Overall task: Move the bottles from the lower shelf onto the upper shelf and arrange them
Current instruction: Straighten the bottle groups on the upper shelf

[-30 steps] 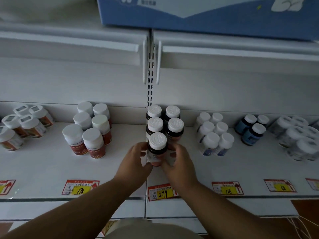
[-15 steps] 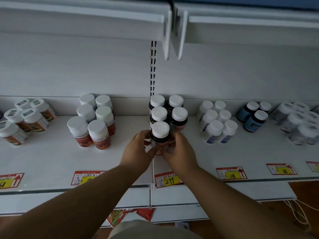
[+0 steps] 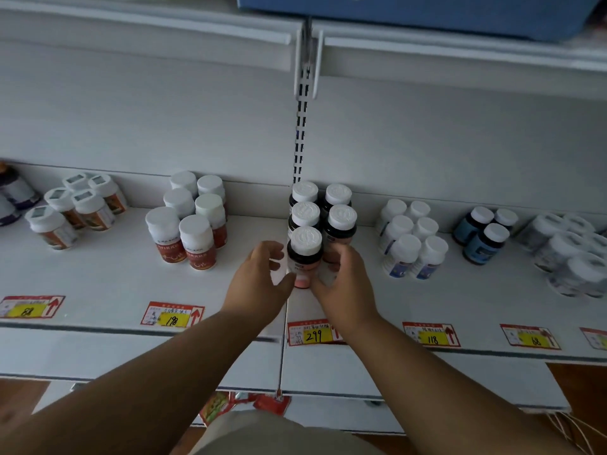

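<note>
Dark bottles with white caps and pink labels stand in two short rows on the white shelf [image 3: 361, 300] at the centre. The front bottle [image 3: 303, 257] of the left row stands upright on the shelf between my hands. My left hand [image 3: 259, 284] curls at its left side, thumb against its lower part, fingers slightly off the label. My right hand [image 3: 343, 287] holds its right side, fingers reaching beside the neighbouring dark bottle [image 3: 341, 224]. The other dark bottles [image 3: 305, 205] stand behind, up to the back wall.
Red-labelled white bottles [image 3: 187, 231] stand to the left, with square-capped ones [image 3: 75, 208] farther left. White bottles [image 3: 414, 244], blue ones [image 3: 483, 234] and wrapped packs [image 3: 571, 257] stand to the right. Price tags [image 3: 312, 334] line the shelf edge. A higher shelf [image 3: 460, 47] carries a blue box [image 3: 427, 11].
My view has shifted a little. Both hands stay at the front dark bottle, which remains on the shelf. My left fingers have eased slightly off its side.
</note>
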Available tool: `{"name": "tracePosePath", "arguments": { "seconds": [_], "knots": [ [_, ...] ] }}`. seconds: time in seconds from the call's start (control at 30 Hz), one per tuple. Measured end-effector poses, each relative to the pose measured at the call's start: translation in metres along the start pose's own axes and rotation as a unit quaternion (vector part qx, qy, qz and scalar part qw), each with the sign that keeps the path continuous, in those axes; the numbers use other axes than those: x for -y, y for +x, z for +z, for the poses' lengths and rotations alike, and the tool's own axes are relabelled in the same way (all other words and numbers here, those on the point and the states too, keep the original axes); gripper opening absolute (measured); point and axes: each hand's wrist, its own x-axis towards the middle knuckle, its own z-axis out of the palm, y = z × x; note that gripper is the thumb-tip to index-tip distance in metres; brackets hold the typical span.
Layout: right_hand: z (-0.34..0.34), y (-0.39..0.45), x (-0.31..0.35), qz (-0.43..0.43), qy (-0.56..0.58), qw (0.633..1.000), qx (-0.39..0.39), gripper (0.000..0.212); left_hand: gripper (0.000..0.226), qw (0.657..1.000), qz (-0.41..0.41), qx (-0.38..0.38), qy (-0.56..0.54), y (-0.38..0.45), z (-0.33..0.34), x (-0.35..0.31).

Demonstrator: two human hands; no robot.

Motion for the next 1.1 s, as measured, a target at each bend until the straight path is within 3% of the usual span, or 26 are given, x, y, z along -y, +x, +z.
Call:
{"name": "tracePosePath", "arguments": {
  "seconds": [0.3, 0.43, 0.63, 0.73, 0.87, 0.97, 1.1],
  "knots": [
    [-0.007, -0.033, 0.019, -0.115, 0.002, 0.993, -0.002, 0.047, 0.039, 0.997, 0.014, -0.073, 0.016, -0.057, -0.023, -0.019],
    [0.000, -0.042, 0.041, -0.134, 0.022, 0.990, 0.048, 0.042, 0.034, 0.996, -0.017, -0.093, -0.004, -0.072, -0.054, -0.003],
    [0.050, -0.026, 0.072, -0.152, 0.004, 0.988, 0.036, 0.048, 0.028, 0.995, -0.031, -0.099, -0.007, -0.056, -0.103, 0.038],
    [0.088, -0.022, 0.084, -0.106, 0.004, 0.994, 0.036, 0.046, 0.027, 0.996, -0.024, -0.080, -0.007, -0.041, -0.127, 0.065],
    [0.135, -0.009, 0.119, 0.067, 0.125, 0.989, 0.044, 0.047, 0.022, 0.993, -0.011, -0.104, -0.052, -0.012, -0.167, 0.099],
    [0.161, 0.008, 0.137, 0.108, 0.192, 0.975, 0.025, 0.024, 0.017, 0.990, -0.036, -0.100, -0.090, 0.014, -0.188, 0.112],
    [0.177, 0.016, 0.142, 0.128, 0.227, 0.965, -0.004, 0.046, 0.017, 0.994, -0.022, -0.054, -0.087, 0.032, -0.197, 0.120]
  ]
}}
